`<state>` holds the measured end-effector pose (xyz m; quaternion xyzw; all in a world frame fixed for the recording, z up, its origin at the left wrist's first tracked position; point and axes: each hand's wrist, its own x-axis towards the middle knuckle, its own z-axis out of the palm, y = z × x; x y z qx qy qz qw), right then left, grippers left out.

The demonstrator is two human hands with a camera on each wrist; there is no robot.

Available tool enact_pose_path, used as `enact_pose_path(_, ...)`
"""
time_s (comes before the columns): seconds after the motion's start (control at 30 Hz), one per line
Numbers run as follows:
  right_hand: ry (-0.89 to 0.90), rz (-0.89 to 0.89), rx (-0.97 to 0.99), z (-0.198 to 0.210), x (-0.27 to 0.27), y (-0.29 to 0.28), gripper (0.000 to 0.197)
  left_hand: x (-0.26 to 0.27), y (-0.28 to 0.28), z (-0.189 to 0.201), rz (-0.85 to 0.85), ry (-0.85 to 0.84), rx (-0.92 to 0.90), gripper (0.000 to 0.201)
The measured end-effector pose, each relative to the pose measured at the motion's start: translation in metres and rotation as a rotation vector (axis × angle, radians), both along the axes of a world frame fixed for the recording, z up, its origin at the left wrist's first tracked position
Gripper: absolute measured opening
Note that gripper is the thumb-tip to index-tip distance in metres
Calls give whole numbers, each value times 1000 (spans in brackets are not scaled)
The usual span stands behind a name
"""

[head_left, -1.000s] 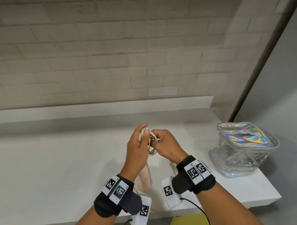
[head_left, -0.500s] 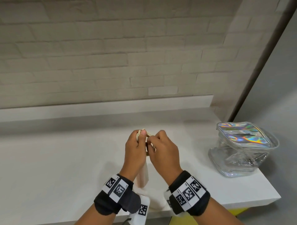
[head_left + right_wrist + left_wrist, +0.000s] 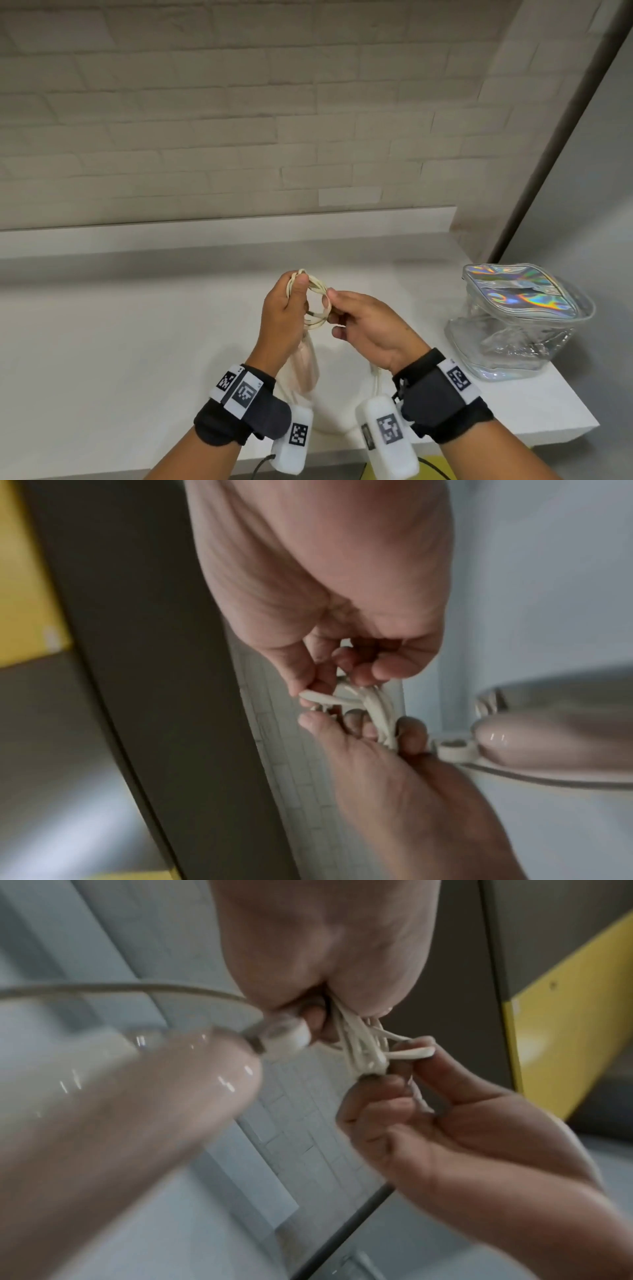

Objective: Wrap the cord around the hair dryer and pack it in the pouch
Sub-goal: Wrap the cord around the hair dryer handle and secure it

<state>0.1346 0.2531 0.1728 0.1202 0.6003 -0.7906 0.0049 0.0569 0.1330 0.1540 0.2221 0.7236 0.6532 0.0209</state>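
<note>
A cream cord (image 3: 317, 301) is coiled into a small bundle of loops held above the counter. My left hand (image 3: 286, 308) grips the left side of the bundle, thumb on top. My right hand (image 3: 346, 308) pinches a strand on the right side of the coil (image 3: 407, 1053). The pale pink hair dryer (image 3: 306, 363) hangs below my left hand; its glossy handle (image 3: 137, 1096) fills the left wrist view and shows at the right edge of the right wrist view (image 3: 548, 739). The clear pouch (image 3: 513, 322) with a holographic top stands on the counter to the right.
The white counter (image 3: 137, 342) ends in a front edge near my wrists and a right edge past the pouch. A brick wall with a low ledge (image 3: 205, 229) runs behind. A dark vertical post (image 3: 548, 137) rises at the right.
My hands have drawn slightly apart, the right one shifting right and down, so the coil's loops now show between them. The left hand stays on the bundle.
</note>
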Motion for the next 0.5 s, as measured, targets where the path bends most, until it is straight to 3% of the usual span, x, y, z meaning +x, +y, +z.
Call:
enact_pose_path(0.1,-5,51,-132,-2,5,10,31,2,-2,4,-122,-139,31,31)
enact_pose_path(0.27,-29,3,-4,-6,12,26,23,-3,-8,12,-371,-343,61,31)
enact_pose_path(0.33,-80,-38,108,-5,14,26,24,-7,-8,8,-319,-248,-57,29)
enact_pose_path(0.4,-128,-103,219,-4,15,21,27,-6,-7,2,-196,-50,-202,23)
enact_pose_path(0.5,-131,-208,186,-6,17,11,32,-2,-7,-7,-90,82,-236,20)
